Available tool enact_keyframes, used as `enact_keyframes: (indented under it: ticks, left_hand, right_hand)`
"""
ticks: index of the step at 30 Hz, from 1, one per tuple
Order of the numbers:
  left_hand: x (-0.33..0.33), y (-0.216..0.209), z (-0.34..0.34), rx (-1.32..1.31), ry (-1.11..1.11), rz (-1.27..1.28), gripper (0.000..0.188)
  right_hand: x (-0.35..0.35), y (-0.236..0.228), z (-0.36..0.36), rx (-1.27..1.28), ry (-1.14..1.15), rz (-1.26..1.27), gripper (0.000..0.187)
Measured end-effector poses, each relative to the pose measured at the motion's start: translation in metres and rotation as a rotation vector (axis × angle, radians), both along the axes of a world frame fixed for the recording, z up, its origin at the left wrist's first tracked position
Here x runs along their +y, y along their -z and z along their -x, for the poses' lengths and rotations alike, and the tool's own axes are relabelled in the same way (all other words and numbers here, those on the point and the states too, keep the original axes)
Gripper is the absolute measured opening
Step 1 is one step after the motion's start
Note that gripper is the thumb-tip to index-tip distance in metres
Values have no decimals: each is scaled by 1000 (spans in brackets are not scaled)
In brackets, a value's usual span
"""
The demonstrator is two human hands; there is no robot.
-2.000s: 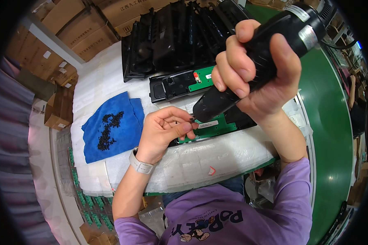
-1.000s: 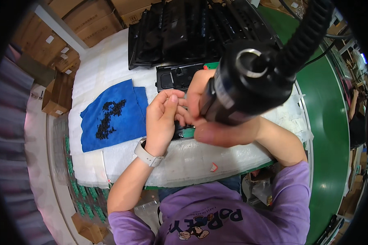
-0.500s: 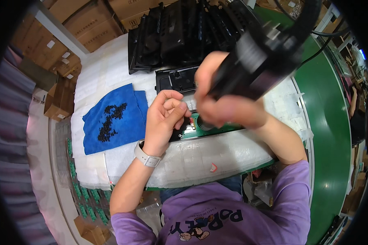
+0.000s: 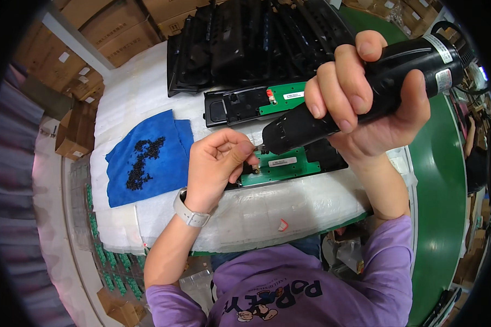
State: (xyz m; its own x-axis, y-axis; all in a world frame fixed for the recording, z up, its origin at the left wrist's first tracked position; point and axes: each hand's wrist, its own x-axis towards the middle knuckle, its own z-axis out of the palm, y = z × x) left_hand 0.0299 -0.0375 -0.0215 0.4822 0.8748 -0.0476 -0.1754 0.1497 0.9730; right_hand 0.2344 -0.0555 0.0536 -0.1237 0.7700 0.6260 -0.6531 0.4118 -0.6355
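My right hand grips a black electric screwdriver, its tip pointing down-left at a green circuit board set in a black plastic unit. My left hand rests on the board's left end, fingers pinched together at the screwdriver tip; whether a screw is between them is hidden. A second black unit with a green board lies just behind. A blue cloth with a pile of small black screws sits to the left on the white foam-covered table.
Several black plastic units are stacked at the back of the table. Cardboard boxes stand at the left and rear. A green conveyor belt runs along the right. A crate of green boards sits lower left.
The screwdriver swung up close to the camera, then came back down so its tip now meets the board by my left fingers. My left hand stayed on the board.
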Motion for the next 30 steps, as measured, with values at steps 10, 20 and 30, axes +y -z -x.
enact_keyframes:
  ticks: [10, 20, 30]
  left_hand:
    - [1, -1, 4, 4, 89, 36, 10]
    - [5, 4, 3, 31, 130, -2, 10]
    - [5, 3, 6, -28, 149, 76, 9]
  right_hand:
    - [-3, -11, 2, -96, -66, -87, 46]
    - [1, -11, 4, -47, -109, -135, 46]
    - [11, 5, 2, 15, -70, -116, 43]
